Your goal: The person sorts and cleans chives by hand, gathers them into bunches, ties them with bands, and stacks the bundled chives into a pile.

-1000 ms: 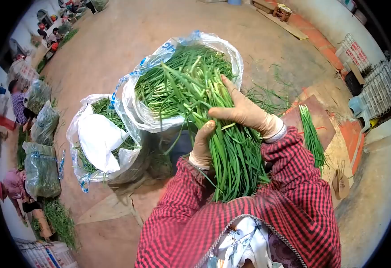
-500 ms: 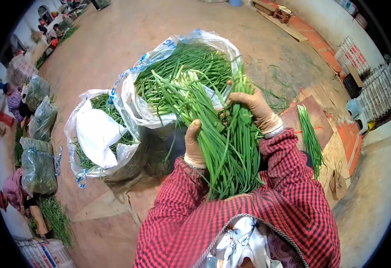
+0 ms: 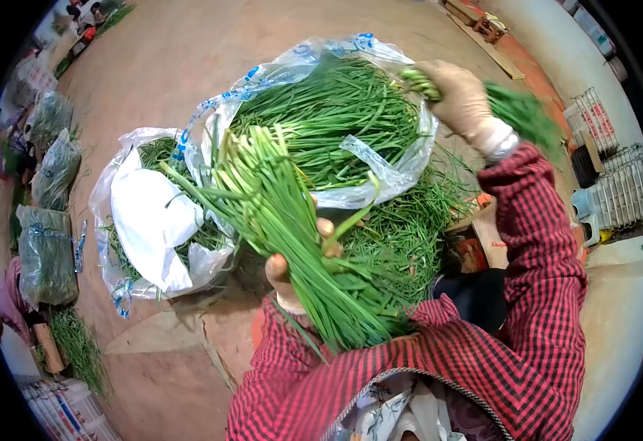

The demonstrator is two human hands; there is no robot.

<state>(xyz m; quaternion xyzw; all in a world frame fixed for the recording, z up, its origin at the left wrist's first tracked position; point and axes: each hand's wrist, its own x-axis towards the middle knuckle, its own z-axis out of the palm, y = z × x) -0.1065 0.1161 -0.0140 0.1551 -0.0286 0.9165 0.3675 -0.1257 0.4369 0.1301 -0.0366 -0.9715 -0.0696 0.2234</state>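
Observation:
My left hand [image 3: 284, 283], in a pale glove, is closed around a thick bunch of long green chives [image 3: 288, 213]. Their pale stem ends point up and away, and the leaf tips lie against my lap. Raised to the right, my gloved right hand [image 3: 457, 103] grips a smaller bunch of chives [image 3: 519, 114]; its stem ends poke out left of the fist and its leaves trail right, blurred. In front stands a large clear plastic bag [image 3: 409, 173], full of more chives [image 3: 329, 110].
A smaller plastic bag [image 3: 222, 261] with greens and a white sheet [image 3: 152, 220] stands at left. Loose green leaves [image 3: 409, 235] are heaped on the floor before my knees. Packed bags [image 3: 46, 257] line the left wall; crates [image 3: 622, 195] stand at right.
My right hand has swung up and right, taking a smaller bunch away from the chives in my left hand. The left hand has shifted left, and the leaf heap now shows.

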